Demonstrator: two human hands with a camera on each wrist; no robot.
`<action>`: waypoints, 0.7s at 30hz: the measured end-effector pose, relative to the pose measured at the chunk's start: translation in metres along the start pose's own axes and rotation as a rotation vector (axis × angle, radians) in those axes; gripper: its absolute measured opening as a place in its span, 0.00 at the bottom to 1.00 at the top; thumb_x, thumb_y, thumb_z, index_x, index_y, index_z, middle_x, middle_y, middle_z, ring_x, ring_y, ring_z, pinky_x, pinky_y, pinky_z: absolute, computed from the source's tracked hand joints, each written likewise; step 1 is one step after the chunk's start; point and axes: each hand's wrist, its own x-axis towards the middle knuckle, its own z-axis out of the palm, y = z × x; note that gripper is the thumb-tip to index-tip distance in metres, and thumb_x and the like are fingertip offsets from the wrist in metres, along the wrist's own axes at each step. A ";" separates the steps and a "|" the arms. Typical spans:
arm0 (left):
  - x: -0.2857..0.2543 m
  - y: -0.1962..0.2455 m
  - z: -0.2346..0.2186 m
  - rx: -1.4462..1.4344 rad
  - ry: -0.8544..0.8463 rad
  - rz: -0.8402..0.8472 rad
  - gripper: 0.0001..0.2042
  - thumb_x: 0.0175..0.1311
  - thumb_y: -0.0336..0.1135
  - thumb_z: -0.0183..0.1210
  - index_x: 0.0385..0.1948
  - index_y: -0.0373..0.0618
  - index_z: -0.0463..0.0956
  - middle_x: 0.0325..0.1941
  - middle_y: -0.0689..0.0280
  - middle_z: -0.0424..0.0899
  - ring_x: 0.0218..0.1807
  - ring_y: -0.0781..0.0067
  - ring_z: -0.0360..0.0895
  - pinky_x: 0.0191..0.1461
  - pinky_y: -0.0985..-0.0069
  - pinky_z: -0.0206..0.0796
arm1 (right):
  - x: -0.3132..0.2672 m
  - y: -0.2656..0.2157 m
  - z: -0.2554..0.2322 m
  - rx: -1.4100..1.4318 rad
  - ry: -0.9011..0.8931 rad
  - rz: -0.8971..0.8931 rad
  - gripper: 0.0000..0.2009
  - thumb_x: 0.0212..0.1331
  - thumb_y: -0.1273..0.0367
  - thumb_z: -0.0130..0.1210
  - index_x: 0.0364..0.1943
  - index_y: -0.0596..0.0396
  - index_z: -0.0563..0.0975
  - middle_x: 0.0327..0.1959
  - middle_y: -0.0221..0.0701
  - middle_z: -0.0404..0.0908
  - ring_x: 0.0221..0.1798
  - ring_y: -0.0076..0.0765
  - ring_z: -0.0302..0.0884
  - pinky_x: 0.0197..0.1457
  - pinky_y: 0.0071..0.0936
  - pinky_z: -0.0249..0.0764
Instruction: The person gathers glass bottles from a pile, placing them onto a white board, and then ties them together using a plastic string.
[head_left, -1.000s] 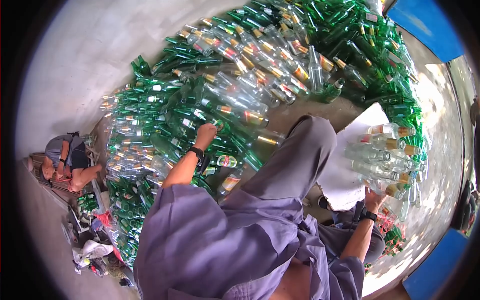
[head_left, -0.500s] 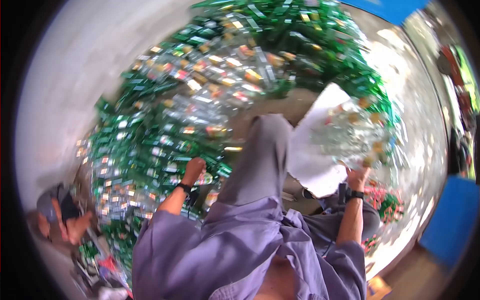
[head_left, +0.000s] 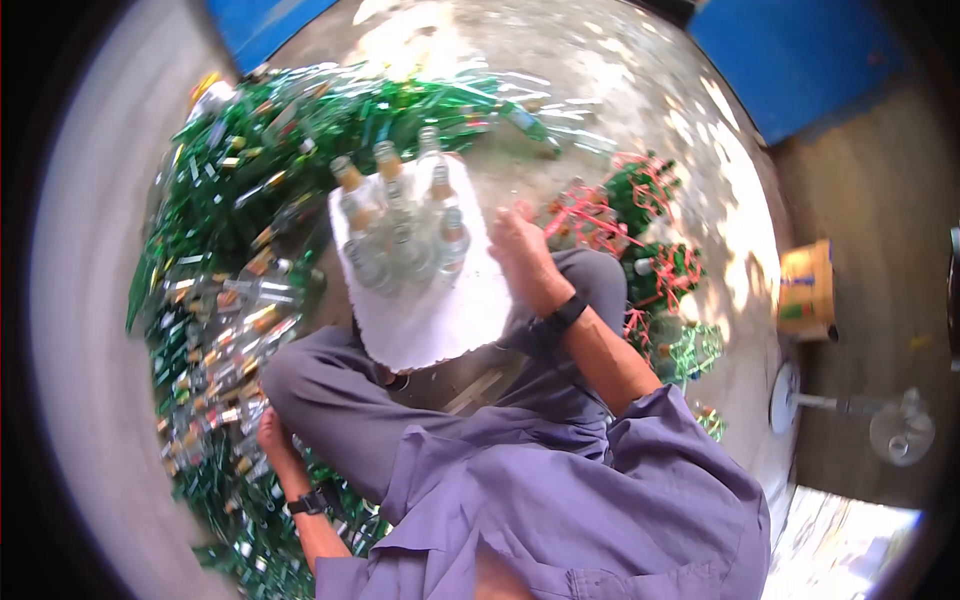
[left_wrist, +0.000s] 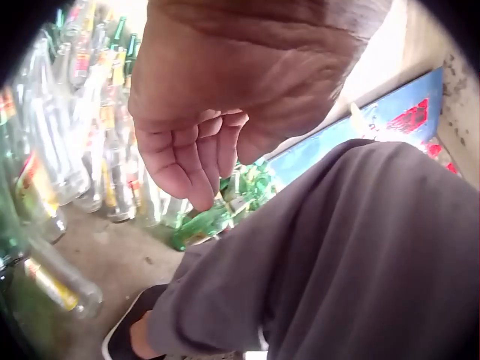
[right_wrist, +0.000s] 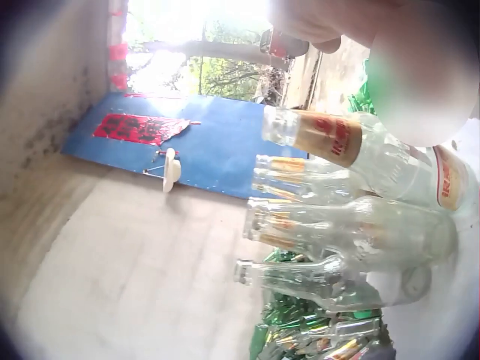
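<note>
My right hand (head_left: 525, 255) hovers beside the right edge of a white board (head_left: 430, 335), fingers loosely bent. Several clear glass bottles (head_left: 400, 245) stand upright together on that board. Orange-gold labels (right_wrist: 334, 139) wrap their necks in the right wrist view, where my blurred right hand shows at the top; what the small dark red shape at its fingertips is, I cannot tell. At the outer side of my left knee hangs my left hand (head_left: 280, 445), above the heap of bottles (head_left: 215, 370). Its fingers (left_wrist: 184, 161) curl loosely around nothing in the left wrist view.
Green bottles (head_left: 420, 100) pile up beyond the board. Green bottles bundled with pink string (head_left: 590, 225) lie past my right knee. Farther right are a cardboard box (head_left: 805, 290) and a standing fan (head_left: 785, 397). Blue panels (head_left: 790, 60) line the far side.
The head view has swung to the right. My left hand has drawn back from the green bottles to beside my left knee. My right hand stays near the board's edge.
</note>
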 end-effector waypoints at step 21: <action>0.051 0.170 0.172 0.773 -0.647 0.227 0.10 0.70 0.32 0.55 0.45 0.35 0.78 0.40 0.66 0.82 0.42 0.77 0.76 0.52 0.80 0.66 | -0.334 0.009 -0.125 -0.653 0.672 -0.225 0.11 0.66 0.72 0.56 0.48 0.63 0.78 0.29 0.30 0.83 0.27 0.18 0.78 0.31 0.17 0.75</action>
